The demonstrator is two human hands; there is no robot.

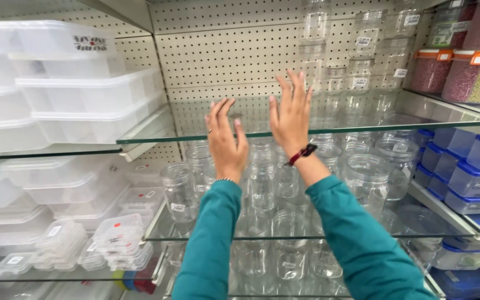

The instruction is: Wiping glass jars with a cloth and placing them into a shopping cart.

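Both my arms, in teal sleeves, reach up toward a glass shelf (pixel 156 133) in a store display. My left hand (pixel 226 139) is raised with fingers apart, holding nothing, just at the shelf's front edge. My right hand (pixel 291 114), with a dark red band at the wrist, is also spread and empty, its fingers over the shelf's glass top. Below the hands, clear round jars (pixel 262 178) stand in rows on a lower glass shelf. More clear jars (pixel 362 50) are stacked at the back right of the upper shelf.
White lidded plastic boxes (pixel 84 94) are stacked on the left shelves, with small flat containers (pixel 120 239) lower down. Blue-lidded boxes (pixel 473 166) fill the right side. Orange-lidded canisters (pixel 462 72) holding grains stand upper right. A pegboard wall (pixel 223 55) backs the shelves.
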